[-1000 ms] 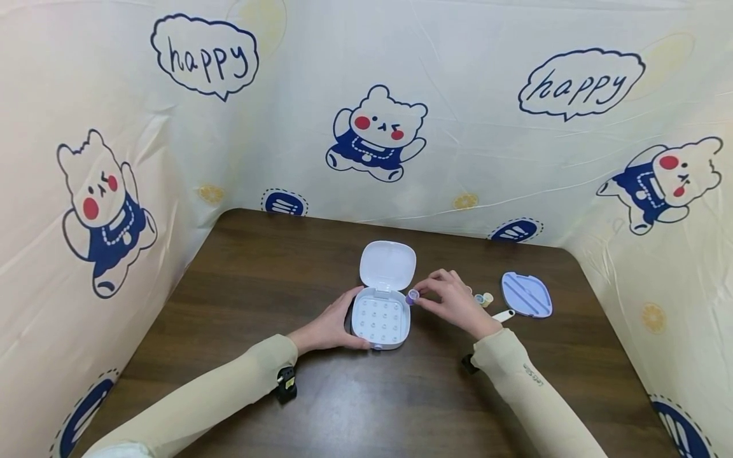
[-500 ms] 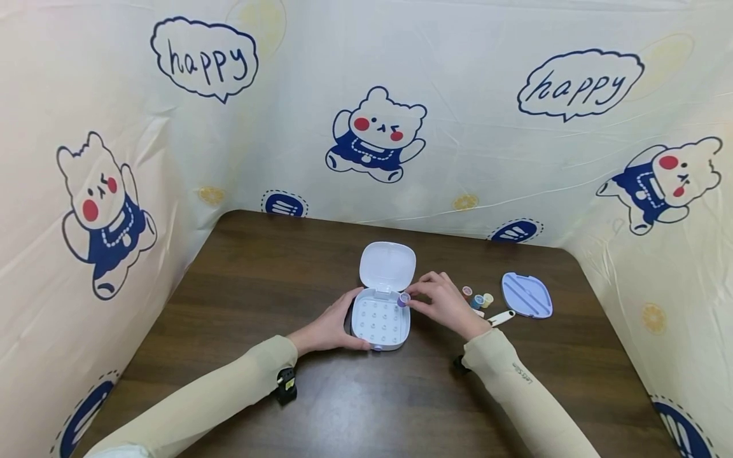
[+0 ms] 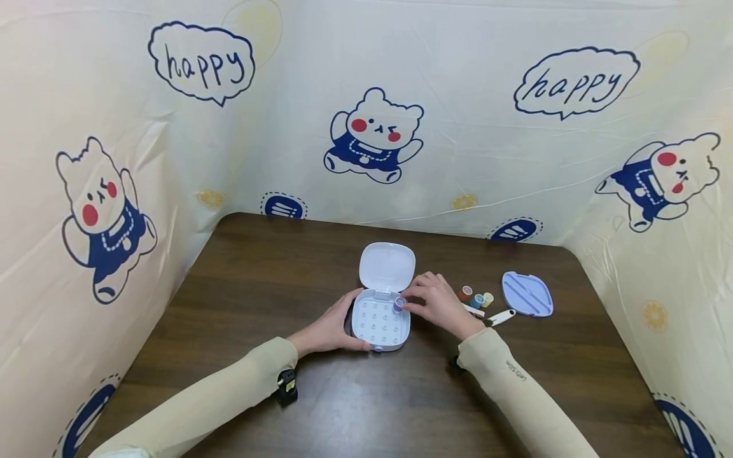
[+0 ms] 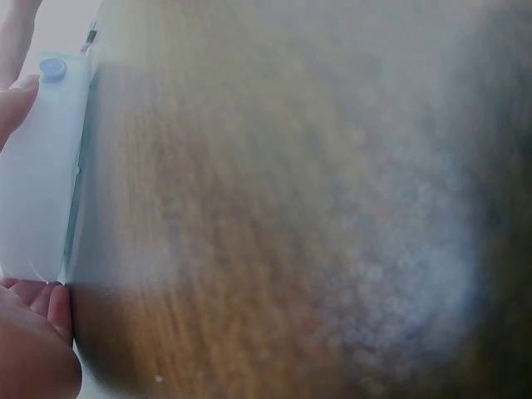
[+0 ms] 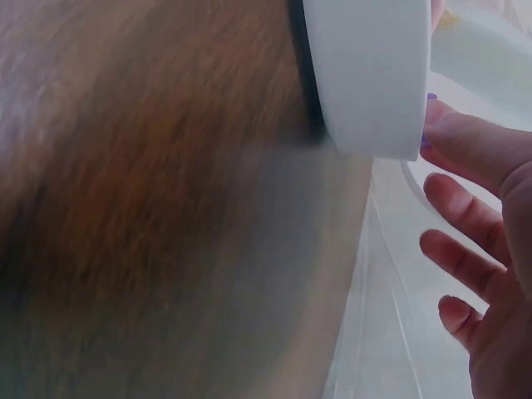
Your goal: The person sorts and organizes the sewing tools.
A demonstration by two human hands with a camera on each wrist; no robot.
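A white sewing box (image 3: pixel 359 336) stands on the table with its lid (image 3: pixel 387 266) raised and rows of small pegs inside. My left hand (image 3: pixel 325 326) grips its left side, thumb at the front and fingers behind. In the left wrist view that thumb (image 4: pixel 15 108) lies near the box's round button (image 4: pixel 52 70). With thumb and index finger, my right hand (image 3: pixel 442 306) pinches a purple thread spool (image 3: pixel 399 305) over the back right pegs. The right wrist view has the box wall (image 5: pixel 370 75) hiding most of the spool; the other fingers (image 5: pixel 457 258) are spread.
Right of the box lie a red spool (image 3: pixel 466 293), a blue spool (image 3: pixel 478 301) and a yellow spool (image 3: pixel 488 299). Beside them are a slim white-handled tool (image 3: pixel 502 317) and a lilac slotted panel (image 3: pixel 527 294). A printed curtain (image 3: pixel 487 146) surrounds the table (image 3: pixel 275 267).
My right hand has carried the purple spool leftward from the box's right rim to over the back right pegs. The red and blue spools now show more fully. The left hand keeps its hold.
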